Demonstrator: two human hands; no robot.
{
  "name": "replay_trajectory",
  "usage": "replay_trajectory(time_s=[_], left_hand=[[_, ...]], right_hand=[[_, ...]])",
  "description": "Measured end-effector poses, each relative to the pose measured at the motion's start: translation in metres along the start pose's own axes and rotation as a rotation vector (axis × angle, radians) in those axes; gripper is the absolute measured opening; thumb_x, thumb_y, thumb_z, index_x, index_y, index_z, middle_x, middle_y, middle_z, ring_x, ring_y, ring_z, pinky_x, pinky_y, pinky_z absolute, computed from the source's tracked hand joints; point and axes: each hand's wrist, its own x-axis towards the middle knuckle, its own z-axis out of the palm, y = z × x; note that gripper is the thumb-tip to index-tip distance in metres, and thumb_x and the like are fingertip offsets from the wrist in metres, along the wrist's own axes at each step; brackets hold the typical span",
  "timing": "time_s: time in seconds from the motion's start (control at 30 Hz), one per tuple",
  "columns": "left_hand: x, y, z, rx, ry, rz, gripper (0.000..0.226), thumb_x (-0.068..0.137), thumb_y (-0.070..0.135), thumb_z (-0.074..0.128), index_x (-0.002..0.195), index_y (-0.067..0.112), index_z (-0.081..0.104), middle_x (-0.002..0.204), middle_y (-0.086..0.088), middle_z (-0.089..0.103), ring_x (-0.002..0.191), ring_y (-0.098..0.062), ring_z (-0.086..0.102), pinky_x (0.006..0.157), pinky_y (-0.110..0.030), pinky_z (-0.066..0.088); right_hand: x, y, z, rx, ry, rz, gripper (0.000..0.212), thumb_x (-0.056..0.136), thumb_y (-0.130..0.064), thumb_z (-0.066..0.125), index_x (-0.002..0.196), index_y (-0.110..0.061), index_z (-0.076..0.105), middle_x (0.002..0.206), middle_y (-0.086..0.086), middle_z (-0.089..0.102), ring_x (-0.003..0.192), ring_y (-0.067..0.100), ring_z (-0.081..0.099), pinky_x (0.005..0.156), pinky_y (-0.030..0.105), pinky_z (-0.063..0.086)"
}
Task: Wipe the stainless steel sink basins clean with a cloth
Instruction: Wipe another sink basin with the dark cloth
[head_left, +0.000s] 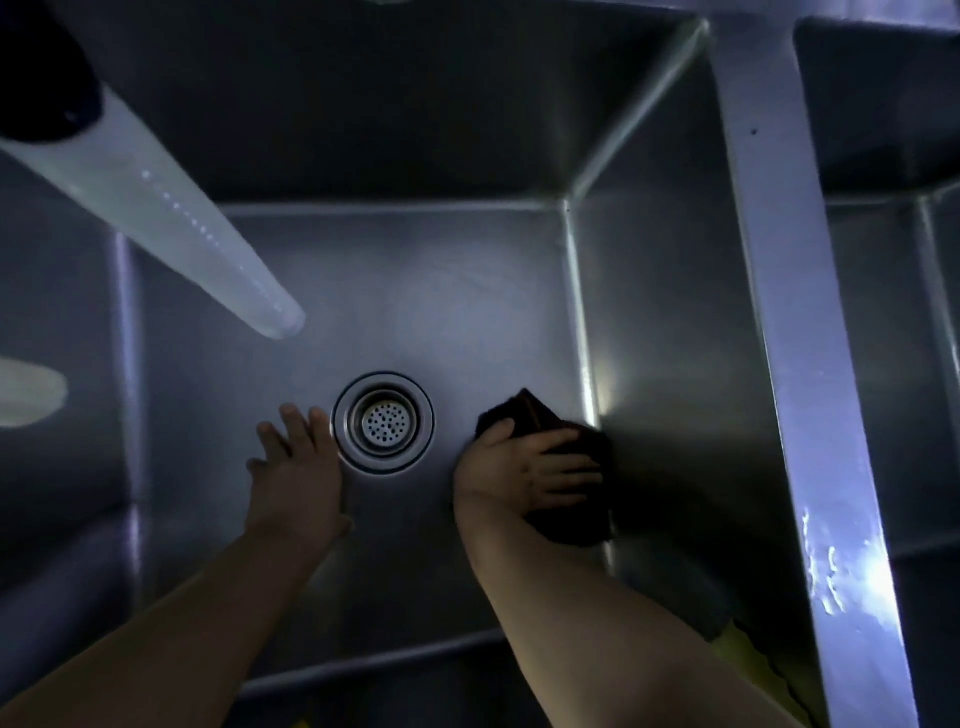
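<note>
Dark crumpled cloth (558, 457) lies on the floor of the deep stainless steel sink basin (467, 291), against its right wall. Right hand (524, 467) presses on the cloth, fingers curled over it. Left hand (296, 462) rests flat with spread fingers, just beside the round metal drain strainer (383, 422). A pale translucent spout (171, 218) hangs above at the left
</note>
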Motion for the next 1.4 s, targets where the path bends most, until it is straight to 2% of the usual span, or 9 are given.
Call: replay_trajectory(time_s=[0.1, 0.2, 0.33, 0.53, 0.73, 0.93, 1.1, 1.23, 1.4], left_hand=[[0.004, -0.001, 0.002, -0.003, -0.009, -0.009, 0.132, 0.063, 0.060, 0.073, 0.144, -0.002, -0.012, 0.151, -0.029, -0.005, 0.137, -0.049, 0.012, 0.103, -0.047, 0.037], [0.008, 0.000, 0.004, 0.015, -0.015, -0.029, 0.135, 0.062, 0.063, 0.072, 0.145, -0.001, -0.013, 0.151, -0.029, -0.005, 0.137, -0.048, 0.013, 0.103, -0.045, 0.038], [0.010, 0.001, 0.006, 0.032, -0.009, -0.027, 0.134, 0.062, 0.065, 0.070, 0.145, -0.001, -0.014, 0.151, -0.029, -0.005, 0.137, -0.048, 0.012, 0.103, -0.044, 0.037], [0.010, 0.000, 0.002, 0.050, -0.034, -0.010, 0.130, 0.068, 0.063, 0.067, 0.144, -0.003, -0.017, 0.152, -0.029, -0.009, 0.139, -0.048, 0.009, 0.107, -0.044, 0.034], [0.008, 0.001, 0.001, 0.062, -0.036, -0.002, 0.130, 0.069, 0.063, 0.066, 0.143, -0.004, -0.017, 0.151, -0.030, -0.010, 0.139, -0.049, 0.009, 0.107, -0.045, 0.034], [0.006, 0.003, -0.003, 0.062, -0.042, -0.009, 0.130, 0.069, 0.061, 0.069, 0.143, -0.004, -0.016, 0.151, -0.031, -0.008, 0.139, -0.049, 0.010, 0.107, -0.045, 0.036], [0.006, 0.003, 0.000, 0.033, -0.042, -0.009, 0.130, 0.070, 0.059, 0.070, 0.143, -0.003, -0.018, 0.152, -0.030, -0.011, 0.140, -0.048, 0.008, 0.108, -0.046, 0.034], [0.008, 0.002, 0.003, 0.013, -0.015, -0.005, 0.131, 0.069, 0.059, 0.070, 0.144, 0.000, -0.019, 0.152, -0.030, -0.010, 0.139, -0.049, 0.007, 0.107, -0.046, 0.034], [0.009, -0.004, 0.012, -0.080, -0.012, 0.046, 0.127, 0.070, 0.051, 0.074, 0.142, 0.030, -0.028, 0.149, -0.030, -0.021, 0.137, -0.053, -0.003, 0.108, -0.053, 0.029]], right_hand=[[0.021, -0.023, 0.003, 0.034, 0.068, -0.256, 0.076, 0.075, -0.035, 0.063, 0.135, 0.008, 0.042, 0.139, 0.041, 0.033, 0.130, 0.058, 0.028, 0.102, 0.070, 0.020], [0.051, -0.061, 0.007, 0.006, 0.053, -0.476, 0.079, 0.082, -0.042, 0.051, 0.145, 0.000, 0.028, 0.151, 0.032, 0.017, 0.141, 0.047, 0.010, 0.111, 0.061, 0.003], [0.078, -0.114, 0.010, 0.032, 0.023, -0.497, 0.082, 0.086, -0.046, 0.043, 0.149, -0.003, 0.013, 0.154, 0.029, 0.003, 0.143, 0.042, -0.005, 0.111, 0.056, -0.008], [0.100, -0.163, 0.011, 0.008, 0.045, -0.618, 0.082, 0.086, -0.046, 0.041, 0.148, -0.001, 0.013, 0.153, 0.031, 0.003, 0.143, 0.044, -0.004, 0.113, 0.054, -0.008], [0.108, -0.160, 0.007, -0.126, 0.048, -0.819, 0.081, 0.089, -0.048, 0.034, 0.148, 0.001, 0.009, 0.151, 0.036, 0.002, 0.142, 0.045, -0.005, 0.113, 0.055, -0.007], [0.101, -0.139, 0.003, -0.287, 0.026, -1.093, 0.074, 0.090, -0.050, 0.030, 0.150, -0.012, 0.008, 0.155, 0.027, 0.001, 0.143, 0.040, -0.007, 0.115, 0.055, -0.005], [0.075, -0.114, 0.003, -0.392, -0.041, -1.536, 0.063, 0.093, -0.048, 0.026, 0.151, -0.026, 0.012, 0.159, 0.012, 0.004, 0.146, 0.030, -0.005, 0.116, 0.053, -0.002], [0.046, -0.068, 0.000, -0.447, -0.163, -1.749, 0.062, 0.093, -0.043, 0.033, 0.150, -0.025, 0.017, 0.159, 0.011, 0.007, 0.146, 0.028, 0.000, 0.116, 0.052, -0.004], [0.016, -0.001, -0.005, -0.447, -0.094, -1.835, 0.047, 0.088, -0.043, 0.047, 0.125, -0.017, 0.062, 0.141, 0.005, 0.049, 0.136, 0.023, 0.038, 0.114, 0.050, 0.020]])
